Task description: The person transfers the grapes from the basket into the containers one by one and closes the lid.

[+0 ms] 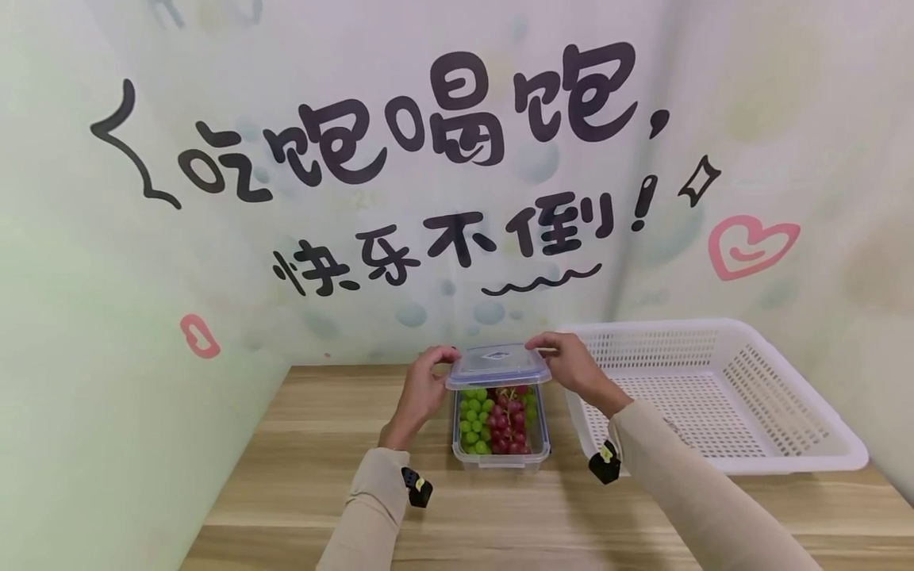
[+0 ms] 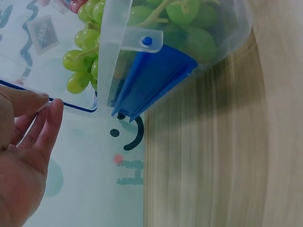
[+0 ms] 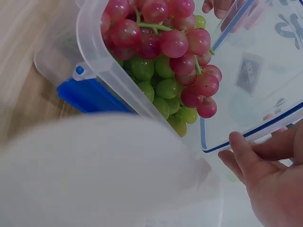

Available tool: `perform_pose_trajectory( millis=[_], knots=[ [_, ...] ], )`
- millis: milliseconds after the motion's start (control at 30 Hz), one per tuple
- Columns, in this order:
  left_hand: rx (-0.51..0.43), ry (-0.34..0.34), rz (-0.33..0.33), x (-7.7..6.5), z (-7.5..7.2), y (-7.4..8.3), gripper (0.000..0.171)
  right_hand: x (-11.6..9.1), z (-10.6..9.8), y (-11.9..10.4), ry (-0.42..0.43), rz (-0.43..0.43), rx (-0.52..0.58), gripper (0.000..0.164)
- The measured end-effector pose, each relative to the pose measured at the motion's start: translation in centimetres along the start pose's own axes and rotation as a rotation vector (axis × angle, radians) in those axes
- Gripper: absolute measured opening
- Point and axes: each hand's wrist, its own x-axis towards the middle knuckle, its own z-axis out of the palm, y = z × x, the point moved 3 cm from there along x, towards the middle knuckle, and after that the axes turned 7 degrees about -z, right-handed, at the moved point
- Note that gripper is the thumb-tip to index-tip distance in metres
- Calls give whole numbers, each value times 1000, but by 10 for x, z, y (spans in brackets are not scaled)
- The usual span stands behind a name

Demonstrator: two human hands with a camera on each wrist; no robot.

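A clear lidded food container (image 1: 501,461) sits on the table with green grapes (image 1: 471,420) and red grapes (image 1: 508,424) inside. Above its far part, apart from the front rim, hangs the clear lid (image 1: 493,363) with a blue seal. My left hand (image 1: 424,386) pinches the lid's left edge between thumb and fingers. On the opposite edge, my right hand (image 1: 574,366) pinches the lid too. Blue side latches (image 2: 156,78) hang down along the container walls. Some grapes bulge above the rim in both wrist views.
A white perforated plastic basket (image 1: 785,462) stands to the right, close beside the container. The wood-grain table (image 1: 307,460) meets a printed wall sheet (image 1: 400,317) at the back. Black devices (image 1: 605,464) are strapped at both wrists.
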Motion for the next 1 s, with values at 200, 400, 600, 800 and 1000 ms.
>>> perform_pose_trajectory(
  millis=[200, 400, 600, 800, 1000],
  knots=[
    [11, -57, -16, -5, 1, -6, 29, -5, 6, 2, 8, 140, -16, 36],
    [8, -48, -15, -11, 1, -11, 23, -10, 15, -2, 4, 154, -52, 36],
    [-1, -46, -16, -17, 3, -15, 23, -13, 25, 1, 12, 187, -76, 42],
    [19, -50, -7, -20, 7, -19, 28, -16, 32, 1, 22, 187, -124, 47],
    [14, -60, 6, -21, 11, -21, 37, -18, 38, -3, 50, 162, -178, 47]
  ],
)
